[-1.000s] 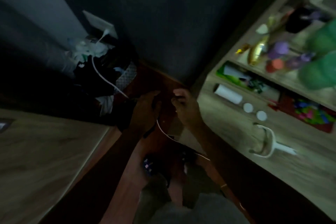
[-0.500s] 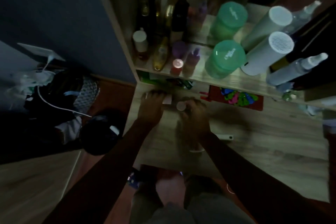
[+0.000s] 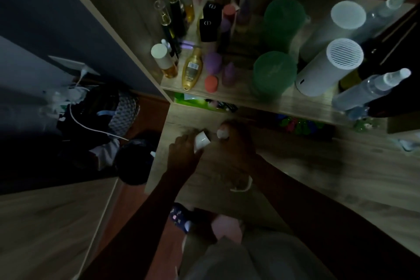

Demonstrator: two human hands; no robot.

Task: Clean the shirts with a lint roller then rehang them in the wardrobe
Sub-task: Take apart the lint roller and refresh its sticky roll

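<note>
Head camera looks down on a dim wooden desk (image 3: pixel 295 166), and both hands are at work on it, close together near its back edge. Left hand (image 3: pixel 184 157) is wrapped around a white roll (image 3: pixel 201 141), fingers curled over its lower end, the open white end sticking out toward the other hand. Right hand (image 3: pixel 236 143) sits just beside it, fingers closed on a small white round piece (image 3: pixel 222 133) that nearly touches the roll's end. Below the right wrist, a white curved frame (image 3: pixel 244 185) lies on the desk, partly hidden by the forearm; whether it is the roller's handle I cannot tell. Above the hands, the shelf (image 3: pixel 227 95) carries a golden bottle (image 3: pixel 192 68), a green jar (image 3: pixel 273 74) and a white cylinder (image 3: pixel 329 66).
</note>
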